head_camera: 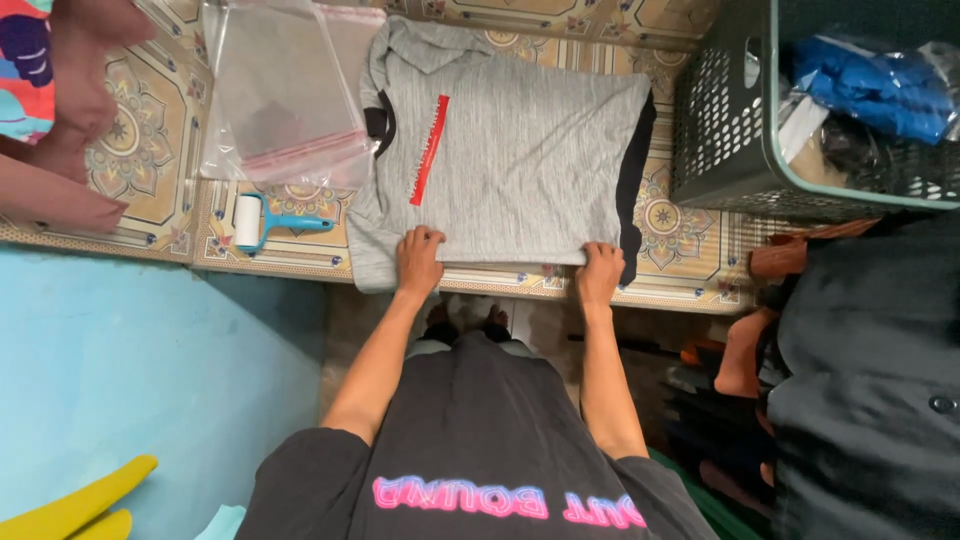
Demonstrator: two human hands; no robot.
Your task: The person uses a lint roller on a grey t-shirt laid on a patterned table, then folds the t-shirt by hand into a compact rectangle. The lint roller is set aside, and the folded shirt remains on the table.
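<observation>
— Head view: what do the hands hold?
— Left hand [418, 258] and right hand [600, 270] both pinch the near edge of a folded grey shirt [520, 150] lying on the patterned surface [680, 250].

head cam | looks straight down | close above table [690, 270]

Left hand [418, 258], right hand [600, 270] pinch near edge of folded grey shirt [520, 150].

clear plastic bags [285, 95] at 11 o'clock; lint roller [270, 222], blue handle, at 9 o'clock; dark green basket [722, 130] with blue bagged garment [870, 85] at 2 o'clock; patterned counter [690, 250].
</observation>
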